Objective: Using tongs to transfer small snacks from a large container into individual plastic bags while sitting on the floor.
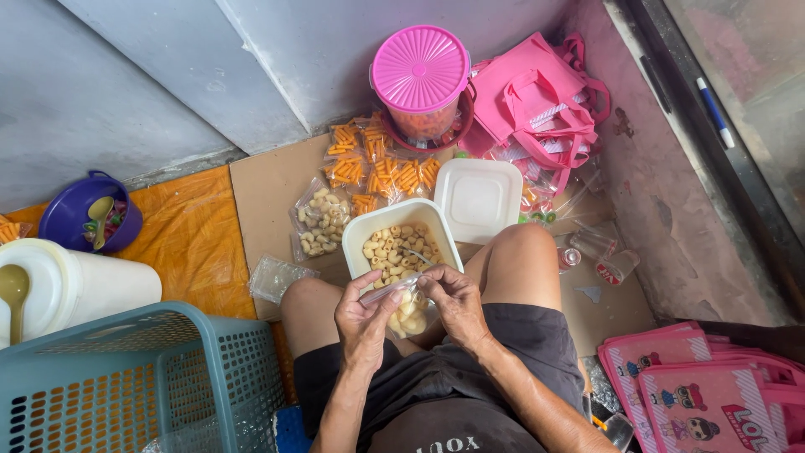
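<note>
Cardboard-covered floor (pixel 268 189), white tub of pale snacks (pixel 401 245); left hand (pixel 362 323), right hand (pixel 453 304) both pinching small clear snack-filled plastic bag (pixel 408 312).

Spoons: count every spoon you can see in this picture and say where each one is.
2. One spoon lies in the purple bowl at the left. Another spoon rests on the white container below it. Others may be hidden inside tubs or bags.

You sit on a floor (pixel 671 243) spread with brown cardboard (pixel 268 180) and an orange sheet (pixel 197 243); on the cardboard lie snack packets (pixel 373 164), a white tub (pixel 356 231), its lid (pixel 478 200); a purple bowl (pixel 63 214) rests beside the sheet.
</note>
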